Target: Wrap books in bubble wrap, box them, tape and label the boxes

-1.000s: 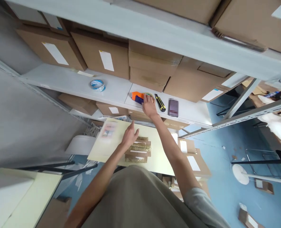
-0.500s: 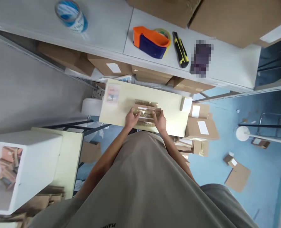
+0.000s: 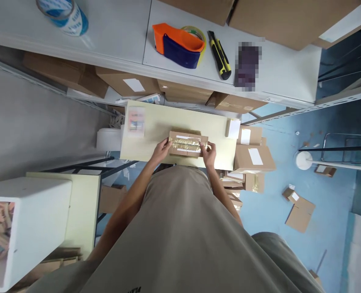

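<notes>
Between my hands is a small cardboard box (image 3: pixel 185 143), its top crossed by shiny brown packing tape with white strips along both sides. My left hand (image 3: pixel 161 150) grips its left end, and my right hand (image 3: pixel 209 154) grips its right end with the thumb on top. The box is over the front middle of a pale yellow tabletop (image 3: pixel 156 122); whether it touches the surface I cannot tell. A pinkish printed sheet (image 3: pixel 136 121) lies at the table's left, and a small white box (image 3: pixel 233 128) stands at its right end.
On the grey shelf (image 3: pixel 116 36) beyond are an orange-and-blue tape dispenser (image 3: pixel 180 47), a yellow-black utility knife (image 3: pixel 219 55) and a blue-white tape roll (image 3: pixel 64 16). Cardboard boxes (image 3: pixel 253 156) are stacked right of the table. A white bin (image 3: pixel 43 215) stands at lower left.
The taped faces seen in several layers before now show as one flat top between my hands. My left hand has shifted to the box's end. The view has moved slightly.
</notes>
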Action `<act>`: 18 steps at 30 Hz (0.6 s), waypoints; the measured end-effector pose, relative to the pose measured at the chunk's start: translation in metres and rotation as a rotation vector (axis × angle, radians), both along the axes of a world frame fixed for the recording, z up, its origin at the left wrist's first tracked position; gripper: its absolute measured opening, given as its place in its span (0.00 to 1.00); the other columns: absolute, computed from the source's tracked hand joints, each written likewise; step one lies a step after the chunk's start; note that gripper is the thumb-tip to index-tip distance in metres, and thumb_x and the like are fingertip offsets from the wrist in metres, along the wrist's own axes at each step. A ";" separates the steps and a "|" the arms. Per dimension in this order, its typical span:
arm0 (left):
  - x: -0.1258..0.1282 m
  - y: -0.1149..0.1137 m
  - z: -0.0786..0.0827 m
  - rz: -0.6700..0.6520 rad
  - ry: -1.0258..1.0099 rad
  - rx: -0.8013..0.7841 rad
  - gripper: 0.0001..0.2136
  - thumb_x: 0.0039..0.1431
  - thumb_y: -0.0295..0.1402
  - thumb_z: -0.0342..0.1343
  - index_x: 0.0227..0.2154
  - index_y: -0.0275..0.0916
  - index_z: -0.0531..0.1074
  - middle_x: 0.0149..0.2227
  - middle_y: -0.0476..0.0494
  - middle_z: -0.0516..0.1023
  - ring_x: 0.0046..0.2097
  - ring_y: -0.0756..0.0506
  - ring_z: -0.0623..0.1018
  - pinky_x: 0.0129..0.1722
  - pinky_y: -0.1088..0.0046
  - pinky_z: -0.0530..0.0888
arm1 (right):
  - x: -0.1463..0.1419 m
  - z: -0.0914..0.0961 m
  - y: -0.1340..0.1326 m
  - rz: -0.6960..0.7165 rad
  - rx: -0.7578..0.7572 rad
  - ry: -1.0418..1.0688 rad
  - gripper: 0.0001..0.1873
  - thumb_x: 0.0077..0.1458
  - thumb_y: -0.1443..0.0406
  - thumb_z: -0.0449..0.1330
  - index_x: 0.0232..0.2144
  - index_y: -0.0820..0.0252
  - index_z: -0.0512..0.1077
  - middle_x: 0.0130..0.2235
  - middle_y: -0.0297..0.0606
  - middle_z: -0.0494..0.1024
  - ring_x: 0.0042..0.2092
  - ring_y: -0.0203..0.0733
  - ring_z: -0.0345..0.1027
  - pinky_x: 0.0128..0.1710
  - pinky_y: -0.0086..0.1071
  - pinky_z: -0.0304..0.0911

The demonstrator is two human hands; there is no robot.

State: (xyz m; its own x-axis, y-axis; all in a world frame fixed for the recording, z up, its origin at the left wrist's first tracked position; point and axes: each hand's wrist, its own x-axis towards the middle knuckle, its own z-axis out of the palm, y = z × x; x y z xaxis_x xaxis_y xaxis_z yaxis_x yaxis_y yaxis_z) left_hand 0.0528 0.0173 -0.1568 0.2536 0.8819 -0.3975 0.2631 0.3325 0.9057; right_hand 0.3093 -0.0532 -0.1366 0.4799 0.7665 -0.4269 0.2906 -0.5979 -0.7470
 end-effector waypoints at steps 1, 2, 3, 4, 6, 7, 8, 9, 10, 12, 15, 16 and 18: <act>0.004 -0.001 0.008 -0.036 -0.018 0.030 0.24 0.70 0.50 0.57 0.58 0.38 0.77 0.59 0.36 0.82 0.63 0.37 0.79 0.63 0.62 0.76 | 0.008 0.010 -0.003 -0.007 0.038 -0.039 0.35 0.68 0.42 0.55 0.61 0.65 0.65 0.50 0.53 0.83 0.46 0.47 0.78 0.41 0.35 0.73; 0.008 -0.002 0.015 -0.057 -0.031 0.066 0.25 0.70 0.50 0.57 0.59 0.38 0.77 0.61 0.35 0.80 0.63 0.36 0.79 0.62 0.62 0.77 | 0.016 0.021 -0.006 -0.007 0.086 -0.092 0.34 0.68 0.43 0.55 0.60 0.64 0.65 0.52 0.54 0.82 0.49 0.49 0.78 0.44 0.37 0.73; 0.010 -0.002 0.022 -0.060 -0.035 0.106 0.25 0.69 0.50 0.58 0.60 0.38 0.77 0.62 0.33 0.79 0.62 0.36 0.79 0.60 0.62 0.79 | 0.024 0.032 -0.008 -0.003 0.139 -0.156 0.32 0.68 0.43 0.55 0.59 0.63 0.66 0.55 0.56 0.81 0.53 0.50 0.77 0.48 0.39 0.73; 0.012 -0.002 0.028 -0.050 -0.031 0.147 0.25 0.69 0.49 0.58 0.60 0.38 0.77 0.63 0.33 0.77 0.60 0.37 0.81 0.57 0.63 0.80 | 0.030 0.042 -0.009 0.006 0.193 -0.221 0.31 0.68 0.44 0.56 0.58 0.62 0.68 0.58 0.57 0.79 0.57 0.51 0.75 0.52 0.40 0.73; 0.011 0.000 0.037 -0.012 -0.001 0.219 0.25 0.68 0.47 0.59 0.61 0.39 0.76 0.62 0.33 0.75 0.54 0.41 0.83 0.55 0.64 0.82 | 0.037 0.059 -0.007 0.036 0.274 -0.303 0.28 0.68 0.44 0.56 0.55 0.61 0.69 0.62 0.57 0.76 0.62 0.52 0.72 0.58 0.42 0.71; 0.008 0.001 0.039 0.006 0.014 0.246 0.24 0.68 0.46 0.60 0.61 0.40 0.76 0.61 0.34 0.75 0.52 0.42 0.83 0.55 0.64 0.82 | 0.036 0.063 -0.005 0.048 0.287 -0.306 0.27 0.69 0.45 0.54 0.55 0.60 0.69 0.62 0.56 0.76 0.62 0.51 0.72 0.59 0.42 0.71; 0.004 0.003 0.040 0.020 0.022 0.267 0.23 0.68 0.44 0.59 0.61 0.41 0.76 0.60 0.36 0.76 0.52 0.42 0.83 0.56 0.63 0.82 | 0.033 0.063 -0.002 0.058 0.279 -0.282 0.27 0.70 0.45 0.52 0.54 0.60 0.69 0.60 0.56 0.77 0.61 0.50 0.73 0.59 0.42 0.71; -0.001 0.004 0.038 0.032 0.024 0.281 0.22 0.68 0.43 0.59 0.61 0.41 0.76 0.60 0.36 0.76 0.53 0.42 0.83 0.58 0.62 0.81 | 0.028 0.061 0.001 0.062 0.257 -0.236 0.26 0.71 0.45 0.50 0.53 0.60 0.69 0.57 0.55 0.79 0.58 0.50 0.75 0.57 0.42 0.72; -0.007 0.005 0.034 0.046 0.020 0.284 0.22 0.68 0.41 0.59 0.61 0.41 0.77 0.61 0.37 0.77 0.55 0.41 0.83 0.61 0.61 0.80 | 0.022 0.056 0.004 0.061 0.229 -0.177 0.26 0.72 0.45 0.49 0.52 0.60 0.69 0.55 0.55 0.81 0.56 0.49 0.77 0.56 0.41 0.74; -0.020 0.006 0.021 0.100 -0.009 0.227 0.22 0.67 0.39 0.59 0.61 0.40 0.77 0.63 0.36 0.78 0.60 0.38 0.81 0.65 0.57 0.78 | 0.006 0.038 0.009 0.061 0.179 -0.057 0.24 0.72 0.47 0.49 0.50 0.60 0.68 0.52 0.54 0.82 0.54 0.48 0.79 0.54 0.39 0.75; -0.035 0.003 -0.008 0.237 -0.066 -0.009 0.20 0.64 0.37 0.62 0.56 0.37 0.79 0.60 0.34 0.81 0.62 0.36 0.81 0.65 0.52 0.78 | -0.013 0.008 0.010 0.104 0.087 0.058 0.21 0.72 0.51 0.51 0.53 0.62 0.67 0.57 0.56 0.80 0.55 0.44 0.80 0.54 0.35 0.74; -0.039 0.002 -0.017 0.290 -0.071 -0.102 0.19 0.62 0.36 0.64 0.54 0.35 0.80 0.58 0.32 0.82 0.60 0.36 0.82 0.64 0.50 0.79 | -0.017 -0.001 0.008 0.132 0.043 0.072 0.21 0.73 0.53 0.51 0.55 0.62 0.67 0.59 0.56 0.79 0.56 0.43 0.79 0.55 0.34 0.74; -0.046 -0.002 -0.033 0.400 -0.056 -0.250 0.20 0.58 0.33 0.68 0.52 0.31 0.79 0.53 0.28 0.85 0.56 0.36 0.85 0.60 0.49 0.81 | -0.020 -0.014 0.002 0.197 -0.048 0.074 0.21 0.74 0.54 0.50 0.56 0.64 0.68 0.61 0.57 0.79 0.57 0.42 0.78 0.56 0.33 0.73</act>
